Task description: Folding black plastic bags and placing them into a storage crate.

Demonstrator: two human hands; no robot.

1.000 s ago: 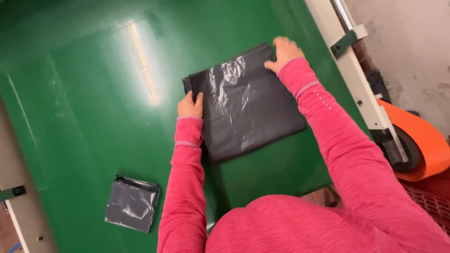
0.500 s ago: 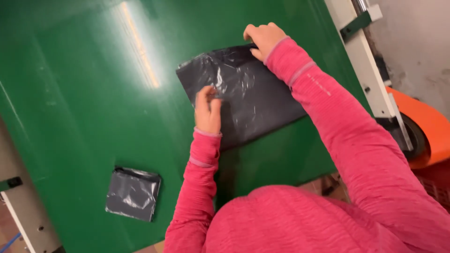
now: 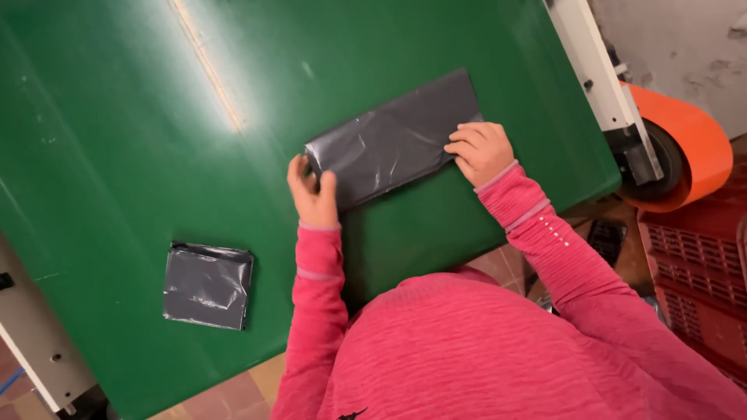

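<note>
**Both hands down on a folded grey plastic bag**

Here is the grey plastic bag [image 3: 393,148], folded into a long strip and lying aslant on the green surface [image 3: 117,140], towards its near right part. The left hand [image 3: 313,190] is at the strip's near-left end, thumb and fingers curled round the corner in a pinching grip. The right hand [image 3: 482,152] presses flat on the right end, fingers together and bent on the film, holding nothing.

By the look of it, this is thin, limp film: very light, glossy, creased, with no stiffness of its own. It should slide easily on the smooth green top and spring open if let go, so the ends and the folded edge seem the sensible places to hold, with a flat palm to keep the layers down.

Around it: a second bag, already a small folded square [image 3: 207,285], lies well apart at the near left. A white frame rail [image 3: 591,70] runs along the right edge, with an orange roll [image 3: 689,148] beyond it and a red crate [image 3: 696,288] below. Nothing lies between the hands and the strip; the pink sleeves [image 3: 545,233] reach in unhindered.
</note>
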